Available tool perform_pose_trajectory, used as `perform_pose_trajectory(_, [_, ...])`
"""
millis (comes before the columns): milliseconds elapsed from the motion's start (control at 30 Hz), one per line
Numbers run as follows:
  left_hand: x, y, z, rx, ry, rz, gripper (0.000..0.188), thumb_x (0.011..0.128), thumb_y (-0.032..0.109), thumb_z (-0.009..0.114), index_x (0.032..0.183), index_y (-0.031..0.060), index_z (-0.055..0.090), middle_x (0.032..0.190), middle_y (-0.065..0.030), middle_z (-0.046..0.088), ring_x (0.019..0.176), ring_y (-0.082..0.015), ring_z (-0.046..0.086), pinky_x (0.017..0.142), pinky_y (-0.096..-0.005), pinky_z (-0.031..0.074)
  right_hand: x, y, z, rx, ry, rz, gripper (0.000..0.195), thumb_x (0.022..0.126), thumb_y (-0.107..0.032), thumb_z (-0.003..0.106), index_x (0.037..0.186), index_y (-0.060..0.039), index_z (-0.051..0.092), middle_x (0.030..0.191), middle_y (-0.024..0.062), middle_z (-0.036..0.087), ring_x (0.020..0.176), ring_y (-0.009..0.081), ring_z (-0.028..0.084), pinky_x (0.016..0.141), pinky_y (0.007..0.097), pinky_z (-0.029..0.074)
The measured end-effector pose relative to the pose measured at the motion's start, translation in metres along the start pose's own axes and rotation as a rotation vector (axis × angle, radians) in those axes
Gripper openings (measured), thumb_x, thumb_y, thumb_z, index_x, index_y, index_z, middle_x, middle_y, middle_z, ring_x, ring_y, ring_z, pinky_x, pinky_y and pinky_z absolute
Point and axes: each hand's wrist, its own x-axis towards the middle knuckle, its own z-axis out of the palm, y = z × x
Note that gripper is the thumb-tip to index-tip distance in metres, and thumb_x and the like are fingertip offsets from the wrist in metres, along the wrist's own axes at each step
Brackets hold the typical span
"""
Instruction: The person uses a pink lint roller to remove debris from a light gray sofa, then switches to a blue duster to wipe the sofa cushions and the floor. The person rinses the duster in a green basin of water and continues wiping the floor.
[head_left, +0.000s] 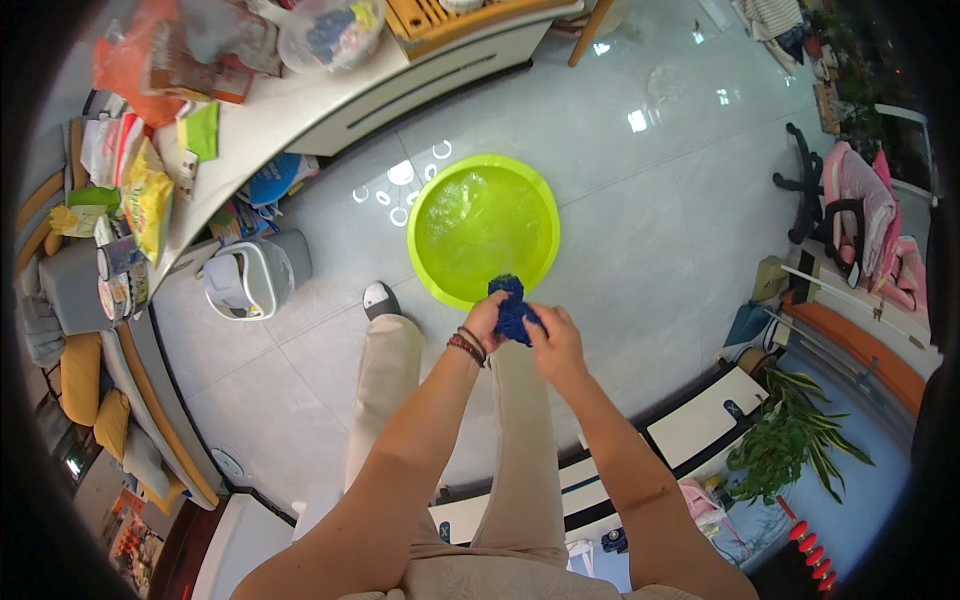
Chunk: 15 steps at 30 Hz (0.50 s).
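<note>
Both hands grip a bunched dark blue cloth (514, 319) at the near rim of a lime-green plastic basin (418, 259). My left hand (487, 322) wears beaded bracelets at the wrist and is closed around the cloth's left side. On the other side, my right hand (556, 341) pinches the cloth between thumb and fingers. Clear water (487, 225) fills the basin, which stands on the grey tiled floor (630, 232) in front of my feet. The cloth's far end overlaps the basin's edge in view; whether it touches the rim I cannot tell.
Left of the basin stands a grey-and-white waste bin (259, 281). A white-topped table (300, 105) with bags and packets curves along the upper left. Cushions lie on a sofa (124, 375) at far left. A wheeled chair (806, 184) and potted plants (787, 435) stand at right.
</note>
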Motion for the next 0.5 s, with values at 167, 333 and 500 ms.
perform_pose_trajectory(167, [-0.081, 0.021, 0.046, 0.495, -0.117, 0.142, 0.044, 0.085, 0.052, 0.054, 0.108, 0.0147, 0.054, 0.091, 0.0002, 0.060, 0.078, -0.0103, 0.058, 0.062, -0.0280, 0.048, 0.047, -0.038, -0.030, 0.065, 0.008, 0.112, 0.027, 0.081, -0.027, 0.063, 0.092, -0.0017, 0.062, 0.076, 0.0183, 0.063, 0.067, 0.0295, 0.061, 0.061, 0.0353, 0.047])
perform_pose_trajectory(333, [-0.123, 0.051, 0.068, 0.752, -0.305, 0.137, 0.038, 0.078, 0.031, 0.070, 0.107, 0.0113, 0.055, 0.092, -0.0004, 0.060, 0.080, -0.0104, 0.057, 0.061, -0.0276, 0.048, 0.078, -0.058, -0.038, 0.092, -0.174, 0.113, 0.031, 0.077, -0.030, 0.067, 0.087, -0.0010, 0.064, 0.075, 0.0140, 0.064, 0.065, 0.0224, 0.060, 0.062, 0.0318, 0.048])
perform_pose_trajectory(500, [-0.154, 0.051, 0.087, 0.455, -0.231, 0.197, 0.033, 0.072, 0.008, 0.063, 0.104, 0.0052, 0.057, 0.081, -0.0060, 0.062, 0.067, -0.0146, 0.058, 0.052, -0.0271, 0.048, 0.063, -0.064, -0.054, 0.924, -0.199, 0.202, 0.045, 0.087, -0.038, 0.057, 0.119, -0.0068, 0.051, 0.109, 0.0091, 0.057, 0.096, 0.0192, 0.054, 0.079, 0.0316, 0.044])
